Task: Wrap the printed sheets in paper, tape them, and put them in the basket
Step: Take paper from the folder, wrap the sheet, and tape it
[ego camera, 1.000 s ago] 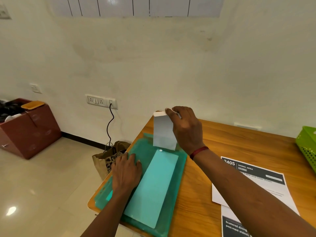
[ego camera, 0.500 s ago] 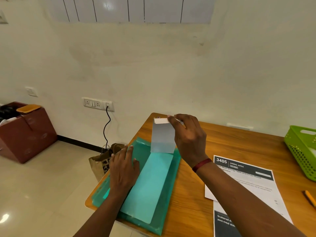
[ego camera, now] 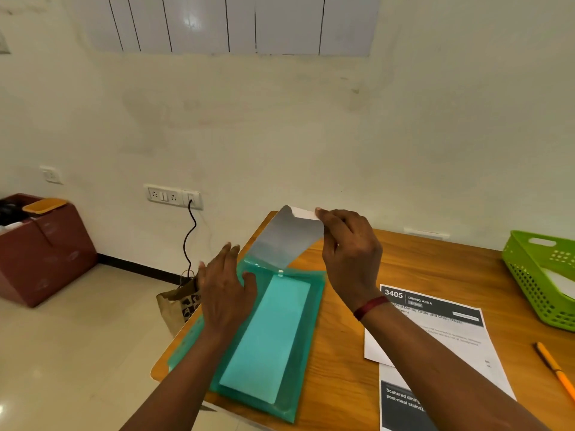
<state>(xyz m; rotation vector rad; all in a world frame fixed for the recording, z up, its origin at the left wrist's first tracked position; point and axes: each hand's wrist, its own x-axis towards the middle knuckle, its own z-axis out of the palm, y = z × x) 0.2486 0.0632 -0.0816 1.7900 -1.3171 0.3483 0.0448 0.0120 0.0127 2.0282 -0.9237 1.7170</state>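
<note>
Head view: the left hand [ego camera: 225, 293] lies flat on the green folder [ego camera: 308, 337], fingers [ego camera: 230, 256] straight and slightly spread, likely to steady it. The right hand [ego camera: 350, 256] pinches the top edge of a white paper [ego camera: 284, 241] rising from the folder's far end. The printed sheets [ego camera: 435, 331] lie right of the folder, the basket [ego camera: 535, 290] farther right.
</note>
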